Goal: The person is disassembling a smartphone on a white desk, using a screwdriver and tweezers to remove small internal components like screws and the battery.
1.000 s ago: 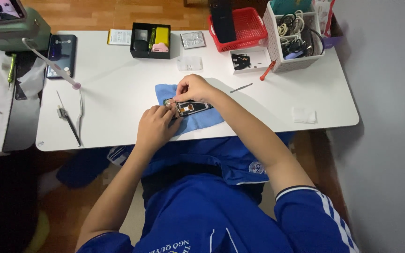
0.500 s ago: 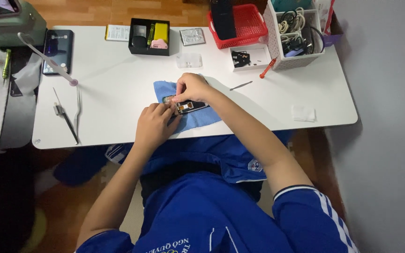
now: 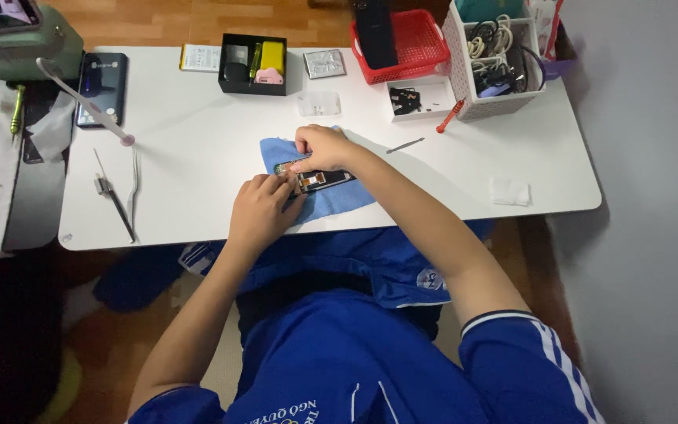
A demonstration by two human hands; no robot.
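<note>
Opened phone (image 3: 319,178) lies on a blue cloth (image 3: 331,200) mid-tabletop (image 3: 198,188). Left hand (image 3: 260,210) pinches its near edge; right hand (image 3: 322,147) grips the far end, fingers closed. Likely mid-disassembly; next needs fine prying, probably tweezers (image 3: 115,196).

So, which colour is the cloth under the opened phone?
The cloth is light blue, lying on the white table; the head view shows it best.

- A red basket (image 3: 421,39) stood at the white table's (image 3: 198,157) far edge.
- A black tray (image 3: 253,64) held yellow and pink items.
- Tweezers (image 3: 115,196) lay near the left edge.
- A dark phone (image 3: 102,88) lay beside them.
- A white pad (image 3: 509,191) sat far right.
</note>
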